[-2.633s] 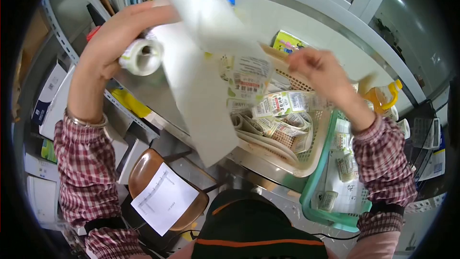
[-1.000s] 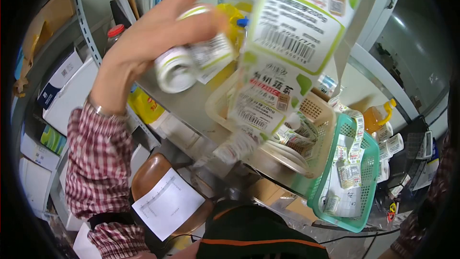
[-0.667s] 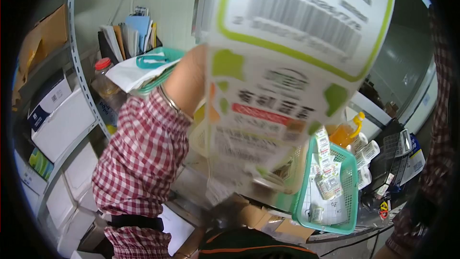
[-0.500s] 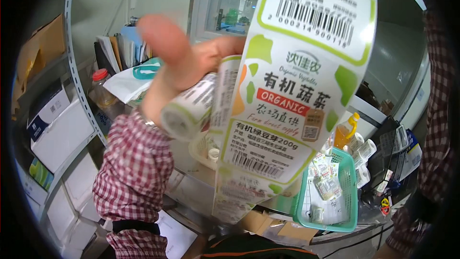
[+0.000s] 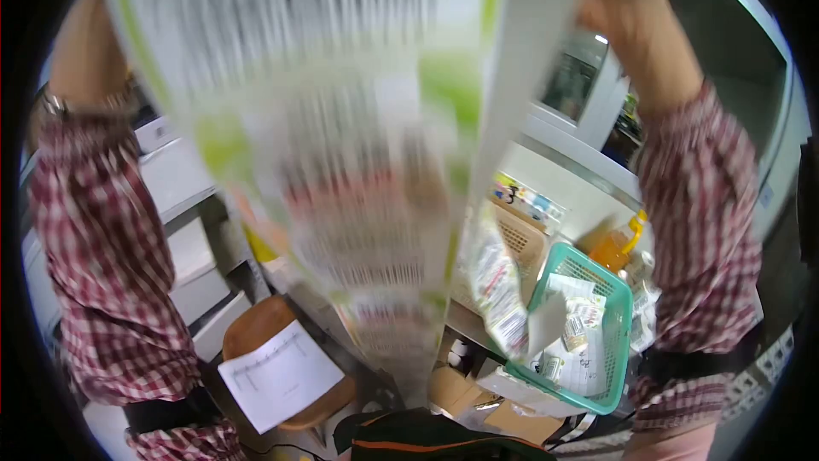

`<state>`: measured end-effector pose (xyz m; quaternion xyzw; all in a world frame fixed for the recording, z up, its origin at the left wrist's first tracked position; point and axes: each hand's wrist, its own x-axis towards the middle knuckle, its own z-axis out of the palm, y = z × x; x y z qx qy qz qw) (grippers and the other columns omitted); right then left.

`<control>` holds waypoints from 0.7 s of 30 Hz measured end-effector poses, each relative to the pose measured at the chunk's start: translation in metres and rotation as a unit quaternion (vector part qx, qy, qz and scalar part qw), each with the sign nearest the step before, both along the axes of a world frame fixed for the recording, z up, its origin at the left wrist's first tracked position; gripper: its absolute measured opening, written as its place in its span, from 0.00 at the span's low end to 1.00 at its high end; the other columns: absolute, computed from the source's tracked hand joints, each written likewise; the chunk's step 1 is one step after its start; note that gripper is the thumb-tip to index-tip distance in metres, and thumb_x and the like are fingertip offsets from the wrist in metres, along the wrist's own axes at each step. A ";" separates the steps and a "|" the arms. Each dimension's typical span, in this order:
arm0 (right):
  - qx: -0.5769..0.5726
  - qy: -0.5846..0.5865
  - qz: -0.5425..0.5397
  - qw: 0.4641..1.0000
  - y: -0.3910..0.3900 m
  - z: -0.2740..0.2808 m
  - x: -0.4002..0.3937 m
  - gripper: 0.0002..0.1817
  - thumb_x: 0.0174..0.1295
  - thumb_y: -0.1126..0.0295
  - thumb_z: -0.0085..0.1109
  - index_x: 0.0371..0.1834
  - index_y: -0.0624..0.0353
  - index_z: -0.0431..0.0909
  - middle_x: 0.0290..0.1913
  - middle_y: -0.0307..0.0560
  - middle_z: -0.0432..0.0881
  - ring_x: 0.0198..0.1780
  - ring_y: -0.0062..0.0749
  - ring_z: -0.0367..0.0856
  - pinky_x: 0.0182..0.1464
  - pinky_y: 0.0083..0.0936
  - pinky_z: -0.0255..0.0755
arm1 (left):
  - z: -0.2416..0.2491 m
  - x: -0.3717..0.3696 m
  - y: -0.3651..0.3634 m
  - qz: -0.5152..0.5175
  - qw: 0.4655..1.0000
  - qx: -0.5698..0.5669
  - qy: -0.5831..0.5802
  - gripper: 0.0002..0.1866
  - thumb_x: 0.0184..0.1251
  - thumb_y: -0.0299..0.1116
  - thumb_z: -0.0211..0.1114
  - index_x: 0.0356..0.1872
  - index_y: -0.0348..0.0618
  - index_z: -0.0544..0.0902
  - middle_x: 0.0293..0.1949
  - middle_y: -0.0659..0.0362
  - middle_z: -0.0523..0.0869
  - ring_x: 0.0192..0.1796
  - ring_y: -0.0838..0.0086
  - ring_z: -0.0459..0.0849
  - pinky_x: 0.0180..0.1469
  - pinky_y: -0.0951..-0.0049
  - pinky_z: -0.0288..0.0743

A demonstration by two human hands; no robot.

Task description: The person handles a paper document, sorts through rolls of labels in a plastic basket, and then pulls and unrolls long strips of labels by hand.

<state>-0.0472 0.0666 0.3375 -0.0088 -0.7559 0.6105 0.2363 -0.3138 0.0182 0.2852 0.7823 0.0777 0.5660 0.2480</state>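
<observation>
A long strip of printed labels (image 5: pixel 341 137), white with green edges and barcodes, hangs blurred close in front of me, running down toward my lap. My left hand (image 5: pixel 90 47) is raised at its upper left edge, and my right hand (image 5: pixel 631 26) is raised at its upper right edge. The strip is held up between them; the fingers of both hands are hidden behind it or cut off by the frame. Another length of labels (image 5: pixel 499 290) dangles beside the green basket (image 5: pixel 627 333).
Papers and small label rolls lie in the green basket. Behind it are a beige basket (image 5: pixel 525 235), a bottle of orange liquid (image 5: pixel 610 248) and white rolls (image 5: pixel 644 299). A paper sheet (image 5: pixel 281 376) lies on a brown stool (image 5: pixel 247 324). Boxes (image 5: pixel 183 248) stand at left.
My right hand has come up from the lower right to the strip. My left hand has moved left and up. The strip is nearer and more to the left, and the view has shifted.
</observation>
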 end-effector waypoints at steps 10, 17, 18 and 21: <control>0.006 0.021 0.255 0.967 -0.143 -0.081 -0.114 0.38 0.57 0.39 0.51 0.53 0.67 0.73 0.48 0.52 0.79 0.47 0.32 0.77 0.51 0.32 0.70 | 0.026 -0.094 -0.181 0.268 0.961 -0.014 -0.072 0.17 0.65 0.34 0.57 0.49 0.33 0.74 0.41 0.53 0.83 0.36 0.70 0.85 0.36 0.73 0.81; 0.248 0.113 -0.074 0.959 -0.185 -0.076 -0.223 0.19 0.61 0.62 0.58 0.49 0.64 0.75 0.38 0.41 0.80 0.34 0.21 0.78 0.36 0.22 0.74 | 0.040 -0.131 -0.268 0.368 0.926 -0.026 -0.082 0.15 0.65 0.34 0.56 0.47 0.34 0.75 0.39 0.53 0.83 0.34 0.71 0.85 0.34 0.73 0.81; 0.262 0.075 -0.099 0.957 -0.173 -0.087 -0.226 0.18 0.61 0.62 0.57 0.47 0.64 0.75 0.38 0.42 0.80 0.36 0.22 0.78 0.38 0.24 0.74 | 0.042 -0.131 -0.277 0.372 0.924 -0.029 -0.080 0.15 0.65 0.34 0.56 0.47 0.34 0.75 0.39 0.53 0.84 0.34 0.71 0.85 0.34 0.73 0.81; -0.003 -0.005 -0.083 0.997 -0.191 -0.115 -0.206 0.16 0.61 0.62 0.56 0.46 0.63 0.75 0.40 0.46 0.80 0.43 0.29 0.78 0.47 0.30 0.72 | 0.053 -0.131 -0.274 0.367 0.925 -0.037 -0.092 0.14 0.65 0.34 0.56 0.46 0.35 0.75 0.38 0.53 0.84 0.33 0.71 0.85 0.33 0.73 0.81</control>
